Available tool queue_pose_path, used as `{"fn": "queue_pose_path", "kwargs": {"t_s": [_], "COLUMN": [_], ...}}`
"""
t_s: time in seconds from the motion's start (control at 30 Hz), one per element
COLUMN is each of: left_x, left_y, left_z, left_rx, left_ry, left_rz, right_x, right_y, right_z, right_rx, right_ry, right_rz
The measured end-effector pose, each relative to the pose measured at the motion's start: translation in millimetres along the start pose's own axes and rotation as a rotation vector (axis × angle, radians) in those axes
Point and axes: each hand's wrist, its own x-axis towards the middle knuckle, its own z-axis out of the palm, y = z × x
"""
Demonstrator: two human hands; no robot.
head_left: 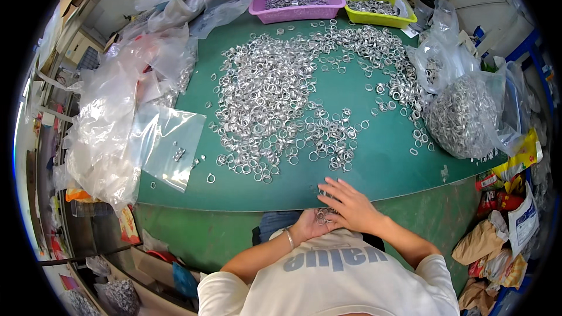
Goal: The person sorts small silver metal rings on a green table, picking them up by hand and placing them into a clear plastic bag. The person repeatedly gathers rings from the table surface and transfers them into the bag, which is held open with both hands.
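Note:
Below the table's front edge, my left hand (306, 227) is cupped palm up close to my body. Several small silver metal rings (322, 215) rest in it. Over the edge beside it reaches my right hand (355, 208), its fingers stretched and apart above the green tabletop. Something small and shiny shows by its fingertips, too small to make out. Beyond both hands spreads a big heap of silver rings (263, 88). A smaller cluster of rings (332, 140) lies nearest my right hand.
A purple basket (297, 16) and a yellow-green basket (383, 20) with metal pieces stand at the back. Clear plastic bags (105, 123) crowd the left side. A bulging bag of rings (465, 117) sits at the right edge. Packages (486, 240) are piled at lower right.

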Motion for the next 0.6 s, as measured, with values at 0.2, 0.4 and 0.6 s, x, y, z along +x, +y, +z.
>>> {"fn": "queue_pose_path", "kwargs": {"t_s": [0.2, 0.4, 0.6], "left_x": [0.5, 13.5, 2.7], "left_y": [-1.2, 2.6, -3.0], "left_z": [-8.7, -13.5, 24.6], "left_rx": [-0.005, -0.031, 0.061], "left_ry": [-0.022, -0.085, 0.041], "left_rz": [-0.051, -0.18, -0.051], "right_x": [-29.6, 25.3, 7.7], "right_y": [-2.2, 20.7, 19.8], "right_z": [10.7, -30.5, -13.4], "right_rx": [0.15, -0.185, -0.104], "right_ry": [0.024, 0.183, 0.072], "right_rz": [-0.124, 0.151, 0.168]}}
